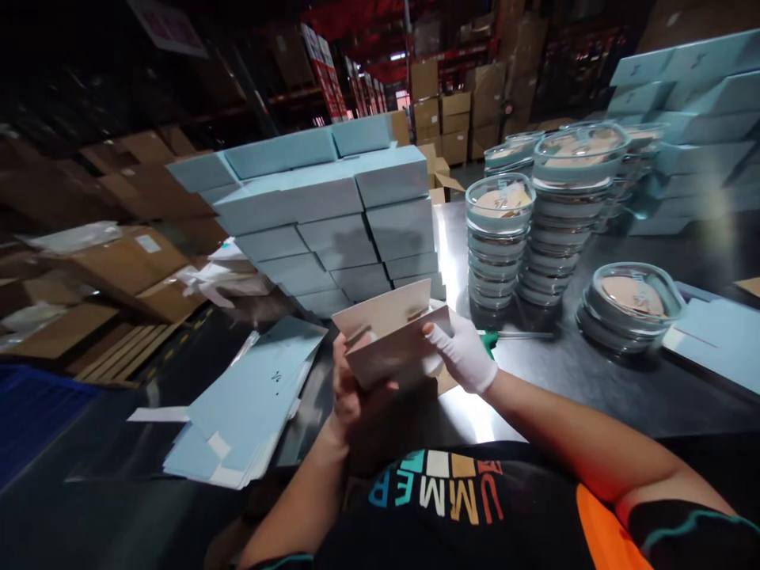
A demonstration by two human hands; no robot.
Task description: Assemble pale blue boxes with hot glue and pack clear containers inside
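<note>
The folded box point(389, 340) sits near the middle, held between the left hand point(350, 392) on its left side and the right hand point(460, 352) on its right. Beyond it, on the table point(594, 380), rises a stack of closed boxes point(326, 214). Flat box blanks point(249, 404) lie to the near left. Stacked lidded bowls point(534, 229) stand to the right, with 1 short stack point(629, 305) nearer.

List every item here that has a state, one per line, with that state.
Left hand: bare, gripping the carton.
Right hand: gloved, pinching the carton's edge.
Carton: half folded, top open.
Blue boxes: closed, stacked.
Flat cartons: unfolded, piled.
Glass dishes: lidded, stacked.
</note>
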